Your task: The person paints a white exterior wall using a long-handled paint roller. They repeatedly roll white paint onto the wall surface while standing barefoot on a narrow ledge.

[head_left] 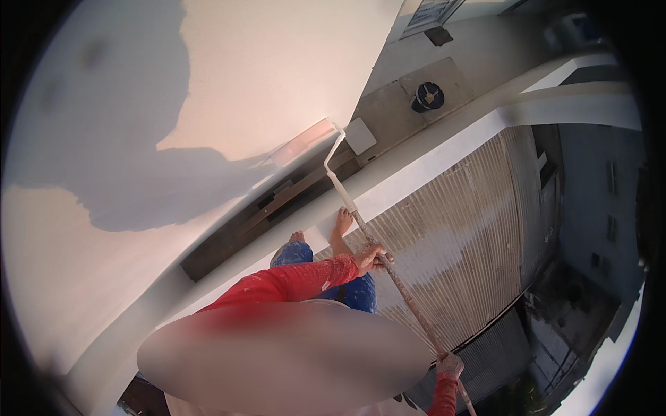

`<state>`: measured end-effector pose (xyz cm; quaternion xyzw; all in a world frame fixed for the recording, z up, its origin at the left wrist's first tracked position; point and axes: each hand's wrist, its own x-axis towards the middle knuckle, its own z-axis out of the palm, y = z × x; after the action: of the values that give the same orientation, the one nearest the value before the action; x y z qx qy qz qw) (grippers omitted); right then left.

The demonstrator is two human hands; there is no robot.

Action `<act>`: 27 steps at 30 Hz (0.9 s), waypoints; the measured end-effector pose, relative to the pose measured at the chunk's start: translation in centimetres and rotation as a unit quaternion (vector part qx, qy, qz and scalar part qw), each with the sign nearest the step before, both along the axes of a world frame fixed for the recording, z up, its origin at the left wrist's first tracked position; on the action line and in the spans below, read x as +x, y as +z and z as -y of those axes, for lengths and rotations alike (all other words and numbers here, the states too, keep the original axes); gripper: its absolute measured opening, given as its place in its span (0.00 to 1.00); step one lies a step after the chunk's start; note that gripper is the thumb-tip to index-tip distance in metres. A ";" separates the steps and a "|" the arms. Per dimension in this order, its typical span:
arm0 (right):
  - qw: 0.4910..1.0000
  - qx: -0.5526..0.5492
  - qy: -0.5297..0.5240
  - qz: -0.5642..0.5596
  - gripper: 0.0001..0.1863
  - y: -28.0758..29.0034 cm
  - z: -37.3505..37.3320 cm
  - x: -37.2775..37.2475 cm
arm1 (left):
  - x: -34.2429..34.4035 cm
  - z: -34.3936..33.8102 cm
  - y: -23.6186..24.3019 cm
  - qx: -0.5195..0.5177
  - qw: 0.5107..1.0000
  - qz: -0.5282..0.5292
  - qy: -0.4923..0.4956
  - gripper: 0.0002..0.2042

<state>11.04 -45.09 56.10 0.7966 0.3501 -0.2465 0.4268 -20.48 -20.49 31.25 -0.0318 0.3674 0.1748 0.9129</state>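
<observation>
A long-handled paint roller [331, 182] slants across the view, its pole [409, 299] speckled with dried paint. The pale roller sleeve [303, 142] lies against the light wall [243, 83]. My left hand [371, 258], at the end of a paint-spotted red sleeve, is wrapped round the middle of the pole. Lower down at the right, my right hand [449, 365] is closed round the same pole, whose end runs on past it. A blurred oval covers part of the lower middle.
My bare feet [343, 220] are by a narrow white ledge [430, 170]. Beyond it lies a corrugated roof [451, 236] at the right. A dark bucket [429, 96] stands on the far floor. Brown boards [277, 208] lie along the wall's foot, near a pale flat panel [359, 136].
</observation>
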 end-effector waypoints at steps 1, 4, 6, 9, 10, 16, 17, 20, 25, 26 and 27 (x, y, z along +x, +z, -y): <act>1.000 -0.008 0.008 -0.007 0.11 0.0 -2.1 -1.5 | -0.8 -1.3 -1.6 -0.019 1.000 -0.023 0.002 0.08; 0.999 -0.022 0.018 -0.022 0.12 -0.4 -8.7 -6.6 | -2.1 -4.7 -6.3 -0.046 0.989 -0.109 0.092 0.10; 0.997 0.037 0.026 -0.066 0.14 -0.9 -13.2 -10.1 | -3.2 -6.9 -9.7 -0.046 0.982 -0.142 0.119 0.12; 0.993 0.038 0.040 -0.100 0.15 -4.3 -19.1 -14.3 | -4.6 -10.4 -16.2 -0.070 0.976 -0.168 0.122 0.13; 0.992 0.037 0.053 -0.107 0.15 -5.4 -20.6 -15.4 | -5.1 -11.2 -18.0 -0.071 0.973 -0.180 0.125 0.13; 0.990 0.005 0.075 -0.119 0.13 -5.8 -22.3 -17.5 | -5.1 -11.1 -22.1 -0.094 0.966 -0.218 0.101 0.15; 0.988 0.016 0.092 -0.124 0.13 -4.4 -21.8 -17.3 | -4.8 -10.2 -21.2 -0.106 0.968 -0.191 0.121 0.15; 0.982 0.036 0.131 -0.131 0.13 0.2 -19.9 -16.3 | -3.5 -7.3 -18.1 -0.122 0.962 -0.168 0.178 0.16; 0.981 0.044 0.151 -0.117 0.13 3.8 -17.7 -16.8 | -3.7 -3.3 -14.4 -0.111 0.961 -0.141 0.211 0.17; 0.980 0.047 0.157 -0.114 0.13 4.2 -17.5 -16.9 | -4.3 -2.8 -14.0 -0.098 0.965 -0.125 0.210 0.17; 0.980 0.057 0.146 -0.122 0.12 4.1 -17.3 -17.5 | -5.2 -2.6 -14.1 -0.063 0.969 -0.100 0.216 0.16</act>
<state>-6.44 -27.82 60.18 0.7240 0.5253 -0.2568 0.3659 -25.64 -17.92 17.17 -0.1506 0.4515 0.3468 0.8082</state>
